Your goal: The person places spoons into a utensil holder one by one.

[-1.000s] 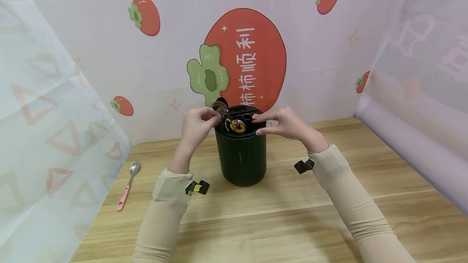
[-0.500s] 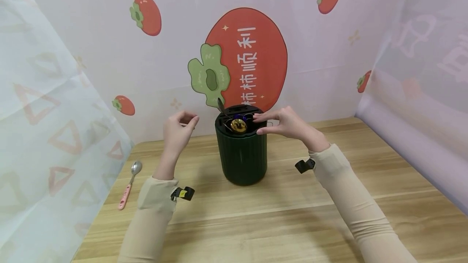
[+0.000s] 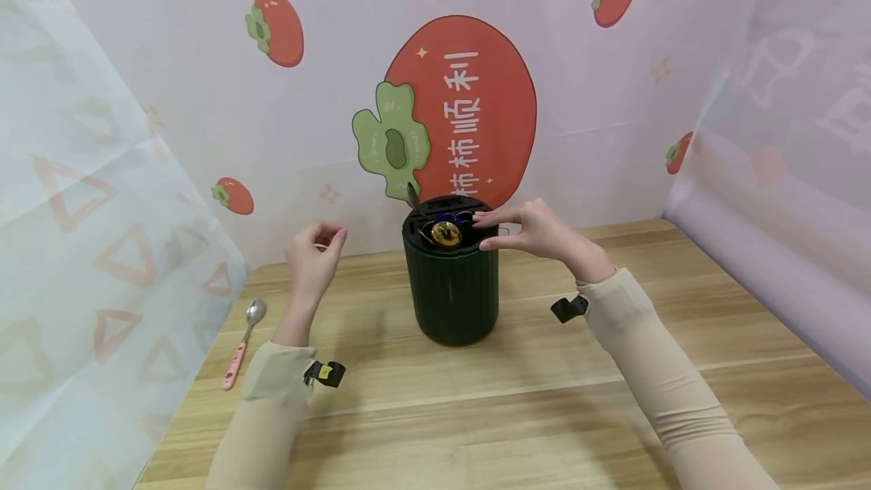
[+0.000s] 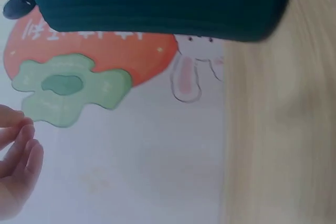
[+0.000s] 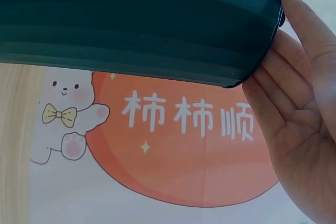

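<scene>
A dark green ribbed utensil holder (image 3: 454, 301) with a black slotted top stands upright on the table. From its top show a round gold spoon bowl (image 3: 445, 234), something shiny blue (image 3: 447, 218) and a dark spoon (image 3: 415, 198) leaning at the left. My right hand (image 3: 537, 231) rests on the holder's right rim, fingers fairly straight; the right wrist view shows thumb and fingertips against that edge. My left hand (image 3: 314, 267) is in the air left of the holder, fingers loosely bent, with nothing in it.
A spoon (image 3: 243, 346) with a pink handle and metal bowl lies at the table's left. The wooden table (image 3: 517, 429) meets a backdrop sheet (image 3: 306, 119) printed with persimmons, and sheets hang at both sides.
My left hand has let go of the dark spoon at the holder's top and moved away left and slightly down. The spoon stays in the holder. My right hand remains at the rim.
</scene>
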A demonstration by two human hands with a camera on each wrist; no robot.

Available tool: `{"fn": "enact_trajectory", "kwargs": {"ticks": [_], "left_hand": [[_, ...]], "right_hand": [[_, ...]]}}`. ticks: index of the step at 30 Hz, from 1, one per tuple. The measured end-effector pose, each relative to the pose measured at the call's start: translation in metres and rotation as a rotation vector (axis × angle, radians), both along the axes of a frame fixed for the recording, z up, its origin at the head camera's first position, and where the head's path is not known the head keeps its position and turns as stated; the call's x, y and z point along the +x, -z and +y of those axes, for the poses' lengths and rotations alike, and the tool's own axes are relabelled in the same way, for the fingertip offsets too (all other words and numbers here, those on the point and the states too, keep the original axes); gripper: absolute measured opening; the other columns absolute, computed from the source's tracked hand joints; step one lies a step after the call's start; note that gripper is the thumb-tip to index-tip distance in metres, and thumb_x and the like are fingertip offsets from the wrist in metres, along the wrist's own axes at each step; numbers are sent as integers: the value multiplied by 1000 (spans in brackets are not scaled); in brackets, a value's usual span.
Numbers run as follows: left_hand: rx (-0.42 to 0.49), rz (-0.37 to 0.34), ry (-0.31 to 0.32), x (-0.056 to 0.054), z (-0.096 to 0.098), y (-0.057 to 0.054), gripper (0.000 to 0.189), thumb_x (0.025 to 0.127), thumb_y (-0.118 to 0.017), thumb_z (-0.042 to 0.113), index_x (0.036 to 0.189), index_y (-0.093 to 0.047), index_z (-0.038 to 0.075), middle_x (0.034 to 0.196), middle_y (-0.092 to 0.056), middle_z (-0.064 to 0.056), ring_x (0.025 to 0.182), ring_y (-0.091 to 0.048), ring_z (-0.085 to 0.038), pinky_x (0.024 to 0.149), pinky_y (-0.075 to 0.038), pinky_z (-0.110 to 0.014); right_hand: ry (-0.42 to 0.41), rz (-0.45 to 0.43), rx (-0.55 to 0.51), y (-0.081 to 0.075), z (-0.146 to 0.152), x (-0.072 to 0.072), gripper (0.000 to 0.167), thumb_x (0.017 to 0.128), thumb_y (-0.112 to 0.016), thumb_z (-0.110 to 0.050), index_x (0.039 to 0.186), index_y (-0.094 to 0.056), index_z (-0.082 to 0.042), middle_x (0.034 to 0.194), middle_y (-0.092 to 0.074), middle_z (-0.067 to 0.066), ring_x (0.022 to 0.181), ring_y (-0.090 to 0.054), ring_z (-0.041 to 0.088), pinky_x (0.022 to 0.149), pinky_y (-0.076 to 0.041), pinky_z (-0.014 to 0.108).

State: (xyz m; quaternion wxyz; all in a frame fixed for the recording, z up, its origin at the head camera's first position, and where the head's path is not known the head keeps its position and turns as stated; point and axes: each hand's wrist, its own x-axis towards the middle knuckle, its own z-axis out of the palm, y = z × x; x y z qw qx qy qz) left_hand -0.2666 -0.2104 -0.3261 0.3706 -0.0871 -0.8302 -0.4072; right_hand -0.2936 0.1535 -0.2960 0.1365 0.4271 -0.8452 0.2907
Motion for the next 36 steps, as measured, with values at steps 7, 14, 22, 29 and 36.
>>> {"fn": "enact_trajectory", "kwargs": {"ticks": [7, 14, 22, 29, 36], "left_hand": [[-71, -37, 6, 3, -10, 14, 10, 86, -67, 10, 82, -69, 1, 79, -67, -13, 67, -60, -22, 58, -41, -11], [-155, -82, -10, 4, -24, 31, 8, 86, -67, 12, 83, -69, 4, 79, -66, -10, 70, -61, -20, 61, -47, -22], [-235, -120, -34, 6, -40, 46, 8, 86, -68, 13, 85, -68, 4, 81, -67, -10, 72, -61, -23, 64, -50, -32], [-292, -121, -44, 6, -57, 59, 7, 85, -68, 10, 84, -68, 3, 82, -66, -12, 75, -60, -25, 69, -48, -37], [-345, -147, -42, 8, -77, 72, 9, 86, -67, 11, 88, -67, 2, 86, -67, -15, 81, -59, -30, 72, -46, -42]], "right_hand": [[2, -11, 4, -1, 0, 1, 39, 81, -72, -40, 114, -71, -19, 120, -67, -3, 41, -37, 2, 48, -30, 23], [2, -14, -8, 0, 0, 0, 38, 81, -72, -38, 114, -71, -20, 120, -67, -3, 51, -52, 1, 48, -30, 23], [-2, -14, -8, 1, 0, 0, 38, 81, -72, -38, 114, -71, -20, 120, -66, -3, 42, -45, 4, 48, -28, 23], [-2, -12, -3, 0, 1, 1, 39, 81, -72, -38, 114, -71, -19, 119, -67, -3, 46, -48, 4, 49, -30, 23], [1, -10, -1, 0, 0, 1, 39, 81, -72, -39, 114, -71, -19, 120, -67, -3, 41, -43, 8, 48, -28, 23]]}}
